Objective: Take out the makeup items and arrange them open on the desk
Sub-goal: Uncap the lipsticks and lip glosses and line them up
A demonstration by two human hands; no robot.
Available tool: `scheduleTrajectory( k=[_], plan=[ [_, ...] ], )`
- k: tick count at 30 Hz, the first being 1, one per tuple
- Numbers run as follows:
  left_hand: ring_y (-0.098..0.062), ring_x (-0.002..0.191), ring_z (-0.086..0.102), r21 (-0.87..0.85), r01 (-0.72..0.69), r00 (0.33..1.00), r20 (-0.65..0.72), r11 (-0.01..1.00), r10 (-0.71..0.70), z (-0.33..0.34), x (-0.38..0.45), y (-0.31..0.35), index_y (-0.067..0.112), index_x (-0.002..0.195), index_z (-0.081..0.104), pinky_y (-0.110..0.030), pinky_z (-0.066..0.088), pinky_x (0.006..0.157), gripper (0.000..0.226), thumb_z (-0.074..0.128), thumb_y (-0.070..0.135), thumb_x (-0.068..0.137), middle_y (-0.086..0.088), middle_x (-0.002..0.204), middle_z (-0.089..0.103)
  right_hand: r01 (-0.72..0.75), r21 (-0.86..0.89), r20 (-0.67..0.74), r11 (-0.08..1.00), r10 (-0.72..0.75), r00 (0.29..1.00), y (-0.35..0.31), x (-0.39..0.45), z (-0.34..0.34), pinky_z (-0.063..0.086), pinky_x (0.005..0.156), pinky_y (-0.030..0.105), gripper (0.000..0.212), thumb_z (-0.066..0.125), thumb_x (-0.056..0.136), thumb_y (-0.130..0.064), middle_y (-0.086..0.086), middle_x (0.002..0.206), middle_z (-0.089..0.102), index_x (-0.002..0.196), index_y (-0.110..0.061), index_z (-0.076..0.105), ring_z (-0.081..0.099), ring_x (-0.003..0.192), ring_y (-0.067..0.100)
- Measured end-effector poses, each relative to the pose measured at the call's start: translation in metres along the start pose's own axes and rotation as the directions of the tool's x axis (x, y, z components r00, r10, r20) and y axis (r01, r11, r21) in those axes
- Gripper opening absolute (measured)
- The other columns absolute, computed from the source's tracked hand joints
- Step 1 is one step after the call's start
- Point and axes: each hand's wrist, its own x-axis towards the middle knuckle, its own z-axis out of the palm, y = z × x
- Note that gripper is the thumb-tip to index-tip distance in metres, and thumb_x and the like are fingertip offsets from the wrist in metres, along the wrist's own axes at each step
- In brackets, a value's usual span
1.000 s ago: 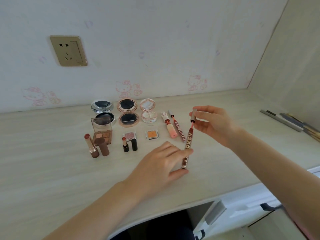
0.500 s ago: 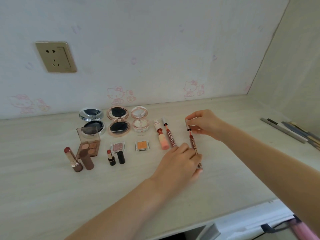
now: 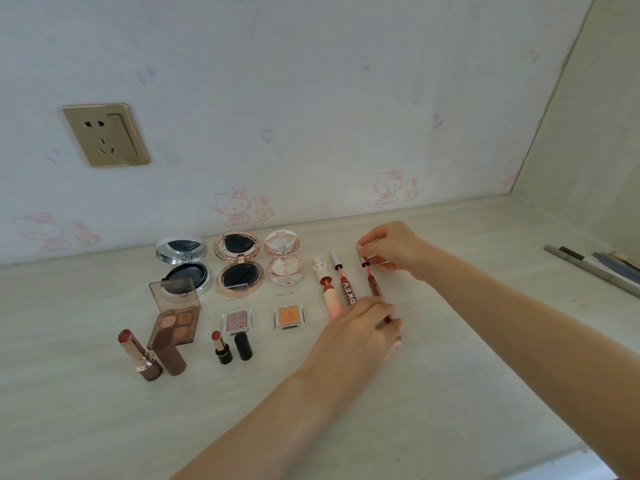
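A dark red lip gloss tube (image 3: 374, 287) is laid flat on the pale tabletop (image 3: 450, 375), at about one o'clock from the middle of the view, as the rightmost of three tubes lying side by side. Its lower end is pinched in the grip of the left hand (image 3: 360, 327), whose fingers are curled over it, while its grey wand cap (image 3: 362, 256) at the twelve o'clock end is pinched between fingertips of the right hand (image 3: 391, 249); the wand is seen partly drawn out of the tube neck. Just beside it, toward nine o'clock, a lettered red gloss tube (image 3: 347, 291) and a pink gloss tube (image 3: 330, 299) with a figured cap are lined up, each with its wand pulled out. Further toward nine o'clock, three round compacts are set open near the wall: a silver compact (image 3: 183, 265), a rose-gold compact (image 3: 239, 268) and a pink compact (image 3: 284, 263). Below them, toward six o'clock, an eyeshadow palette (image 3: 175, 317), a glitter shadow pan (image 3: 237, 320) and an orange shadow pan (image 3: 289, 317) are placed open. Two uncapped lipsticks are stood upright with caps beside them: a brown lipstick (image 3: 138, 355) and a small black lipstick (image 3: 220, 348). Several pens (image 3: 588, 268) are seen at three o'clock, and a wall socket (image 3: 105, 135) at ten o'clock.
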Motion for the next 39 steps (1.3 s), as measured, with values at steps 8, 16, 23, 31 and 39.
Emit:
scheduleTrajectory(
  k=[8,16,23,31,39],
  plan=[
    [-0.019,0.096,0.065,-0.002,0.016,0.999,-0.048,1.000,-0.016,0.001,0.002,-0.010,0.010,0.089,0.074,-0.029,0.053,0.083,0.015,0.073,0.022,0.080,-0.003,0.097,0.069,0.043,-0.144,0.016,0.989,-0.041,0.999,-0.010,0.016,0.017,0.037,0.039,0.015,0.008,0.074,0.077,-0.011,0.005,0.071,0.068,0.084,-0.014,0.070,0.059,0.057,0.011],
    [-0.020,0.095,0.065,-0.030,0.044,0.997,-0.065,0.999,-0.045,0.001,0.002,-0.010,0.009,0.091,0.073,-0.030,0.053,0.084,0.014,0.071,0.019,0.081,-0.003,0.098,0.069,0.076,-0.210,0.023,0.975,-0.073,0.997,-0.011,0.020,0.021,0.046,0.054,0.020,0.016,0.074,0.078,-0.011,0.005,0.079,0.068,0.093,-0.009,0.068,0.059,0.064,0.012],
    [-0.022,0.102,0.063,-0.061,0.068,0.995,-0.069,0.996,-0.072,-0.001,0.000,-0.009,0.006,0.097,0.072,-0.033,0.050,0.090,0.017,0.066,0.015,0.084,-0.005,0.103,0.069,0.088,-0.224,0.016,0.971,-0.087,0.996,-0.010,0.018,0.019,0.044,0.050,0.022,0.010,0.067,0.083,-0.013,0.007,0.076,0.066,0.092,-0.011,0.067,0.058,0.065,0.016],
    [-0.020,0.112,0.060,-0.050,0.071,0.997,-0.034,0.996,-0.072,-0.008,-0.002,-0.005,0.011,0.105,0.071,-0.034,0.049,0.095,0.025,0.070,0.025,0.084,-0.001,0.112,0.068,0.120,-0.290,-0.032,0.949,-0.135,0.990,0.001,-0.012,-0.014,0.056,0.077,0.034,0.020,0.056,0.090,-0.017,0.007,0.107,0.065,0.108,-0.009,0.064,0.064,0.095,0.025],
    [-0.017,0.113,0.057,-0.136,0.039,0.998,-0.047,0.990,-0.046,-0.007,0.017,0.017,0.014,0.105,0.070,-0.031,0.045,0.098,0.019,0.061,0.021,0.090,0.002,0.112,0.067,0.156,-0.623,-0.097,0.766,-0.273,0.957,0.049,-0.074,-0.068,0.041,0.092,0.023,0.029,0.054,0.093,-0.022,0.001,0.117,0.065,0.119,-0.013,0.060,0.059,0.108,0.019]
  ],
)
